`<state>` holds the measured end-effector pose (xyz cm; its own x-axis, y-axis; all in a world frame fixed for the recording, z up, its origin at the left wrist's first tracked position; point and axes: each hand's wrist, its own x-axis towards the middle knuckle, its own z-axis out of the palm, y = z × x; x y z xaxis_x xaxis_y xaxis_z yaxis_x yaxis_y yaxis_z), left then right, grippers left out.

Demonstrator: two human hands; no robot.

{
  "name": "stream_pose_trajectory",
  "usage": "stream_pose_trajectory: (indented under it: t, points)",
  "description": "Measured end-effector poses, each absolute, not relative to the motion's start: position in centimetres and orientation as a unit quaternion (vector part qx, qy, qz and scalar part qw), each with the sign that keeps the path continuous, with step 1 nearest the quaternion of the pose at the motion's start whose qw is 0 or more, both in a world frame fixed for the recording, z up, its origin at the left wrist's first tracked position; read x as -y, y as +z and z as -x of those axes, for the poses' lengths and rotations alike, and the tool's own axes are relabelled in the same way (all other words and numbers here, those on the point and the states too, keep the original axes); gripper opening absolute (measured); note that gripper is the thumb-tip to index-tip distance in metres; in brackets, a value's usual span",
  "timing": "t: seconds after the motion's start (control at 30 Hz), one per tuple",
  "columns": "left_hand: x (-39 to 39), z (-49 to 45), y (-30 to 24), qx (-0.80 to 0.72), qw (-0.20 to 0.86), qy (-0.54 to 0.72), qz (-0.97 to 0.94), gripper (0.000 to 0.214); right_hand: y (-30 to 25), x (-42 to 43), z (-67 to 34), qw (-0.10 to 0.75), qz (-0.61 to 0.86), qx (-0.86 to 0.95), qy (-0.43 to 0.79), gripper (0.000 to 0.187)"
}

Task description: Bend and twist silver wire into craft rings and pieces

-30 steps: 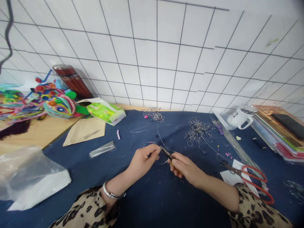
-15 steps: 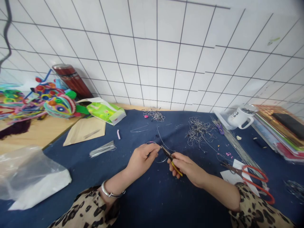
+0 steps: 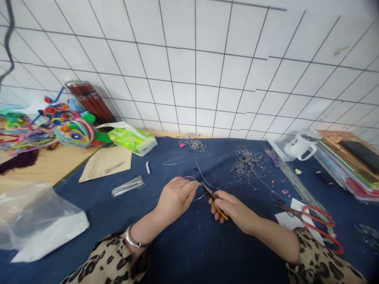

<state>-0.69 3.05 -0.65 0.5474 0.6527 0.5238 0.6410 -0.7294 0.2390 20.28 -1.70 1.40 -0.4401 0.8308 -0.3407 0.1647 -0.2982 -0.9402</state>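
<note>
My left hand (image 3: 177,195) pinches a thin wire (image 3: 200,197) bent into a loop, with a few pink beads on its upper part. Wrapped round the yellow handles of a pair of pliers (image 3: 219,211) is my right hand (image 3: 232,207). The dark jaws of the pliers meet the wire end just off my left fingertips; whether they are fully closed on it is too small to tell. Behind the pliers a longer curved wire (image 3: 203,173) lies on the dark blue cloth (image 3: 189,244). My left fingers hide part of the loop.
Tangled wire (image 3: 248,163) lies at the right back, a smaller tangle (image 3: 194,142) at the back. Red-handled scissors (image 3: 318,221) and a white mug (image 3: 300,146) are on the right. Straight wires (image 3: 128,186), a paper envelope (image 3: 103,163) and a plastic bag (image 3: 44,221) lie left.
My left hand has rolled slightly, its back turning more upward, and the wire loop has shifted with it. My right hand and the pliers stay almost in place.
</note>
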Motion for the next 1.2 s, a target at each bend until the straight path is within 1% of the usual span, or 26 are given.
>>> stream_pose_trajectory:
  t: [0.23,0.43,0.77,1.2]
  points:
    - [-3.03,0.77,-0.53,-0.345,-0.070,0.260,-0.899,0.018,1.12,1.78,-20.27,0.250,0.471,0.548,0.644,0.022]
    - [-2.97,0.73,-0.34,-0.336,-0.106,0.220,-0.910,0.018,0.91,1.86,-20.29,0.254,0.474,0.550,0.639,0.022]
    - [-3.04,0.65,-0.30,-0.325,-0.086,0.245,-0.909,0.020,1.06,1.89,-20.35,0.254,0.477,0.540,0.645,0.022]
    - [-3.11,0.79,-0.47,-0.324,-0.054,0.247,-0.911,0.019,1.26,1.80,-20.39,0.255,0.473,0.526,0.659,0.018]
